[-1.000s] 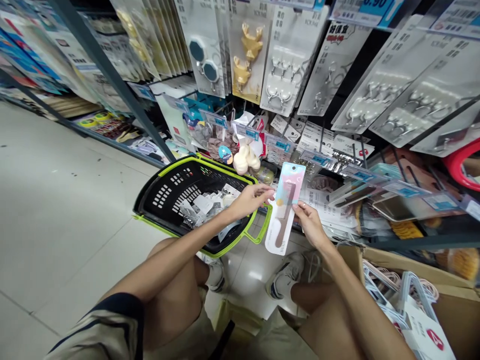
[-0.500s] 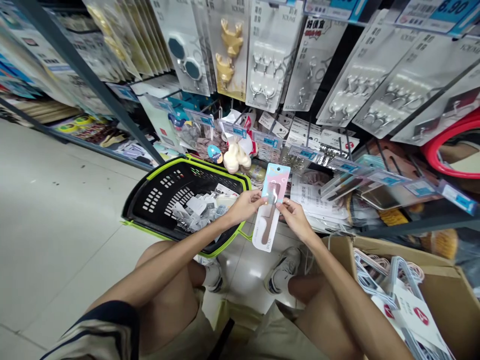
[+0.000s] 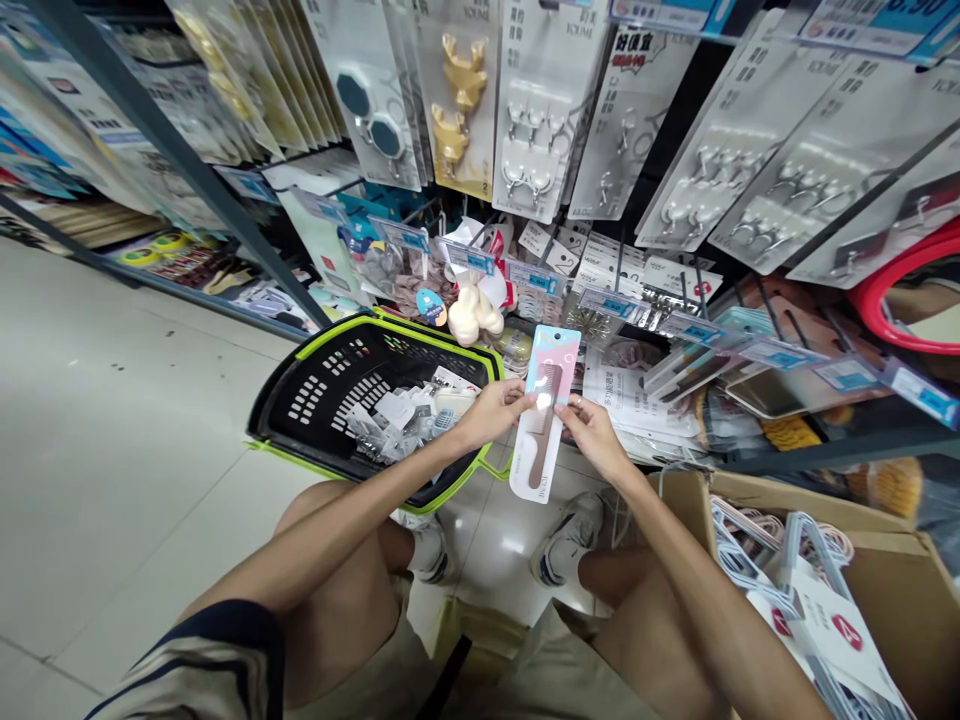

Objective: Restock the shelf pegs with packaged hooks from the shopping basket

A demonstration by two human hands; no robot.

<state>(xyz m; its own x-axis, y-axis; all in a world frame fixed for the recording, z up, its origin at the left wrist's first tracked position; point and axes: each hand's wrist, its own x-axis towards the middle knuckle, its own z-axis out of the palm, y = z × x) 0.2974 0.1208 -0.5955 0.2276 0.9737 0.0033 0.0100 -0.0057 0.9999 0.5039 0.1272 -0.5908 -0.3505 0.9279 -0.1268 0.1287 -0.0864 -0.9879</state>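
A packaged comb (image 3: 545, 425), brown on a white, pink and blue card, is held upright between both hands in front of the shelves. My left hand (image 3: 495, 410) pinches the card's left edge, and my right hand (image 3: 589, 427) grips its right edge, thumbs on the front. Left of the hands, a black shopping basket (image 3: 300, 352) with lime-green trim stands on the floor. Several small clear packages (image 3: 397, 412) lie inside it. My left forearm crosses over the basket's near right corner.
Carded hooks (image 3: 536, 140) hang above the hands, with hair ties and other small goods on lower pegs behind price tags (image 3: 611, 303). A cardboard box (image 3: 881, 575) of hangers (image 3: 802, 560) stands at the right. A red-rimmed mirror (image 3: 870, 310) hangs at the right edge.
The comb package has turned slightly, its lower end shifting a little to the right. Both hands keep their hold, and the view has moved very little.
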